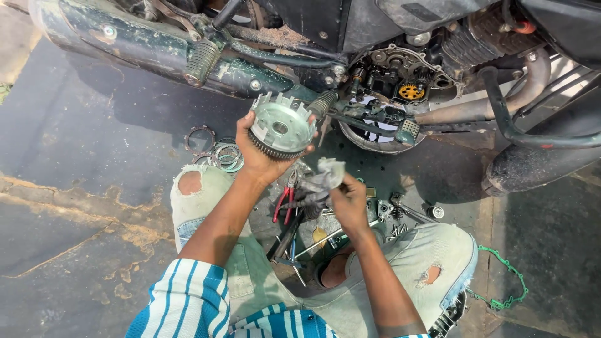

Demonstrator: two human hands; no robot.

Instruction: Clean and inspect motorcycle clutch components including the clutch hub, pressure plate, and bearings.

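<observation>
Clutch basket (280, 127) up in my left hand (260, 159), grip clamped round it; right hand (348, 199) pinching a rag (319, 181).
I judged the greasy basket could slip and drop onto the pliers (285, 201) below.

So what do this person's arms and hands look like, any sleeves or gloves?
Both hands are bare: the left hand and right hand wear no gloves, rings or watch that show. The forearms are uncovered. A short sleeve with blue and white stripes covers the left upper arm; little of the right one shows.

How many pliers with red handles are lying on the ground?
1: the red-handled pliers lie between the knees, just left of the grey rag in the right hand. Others may be hidden.
</observation>
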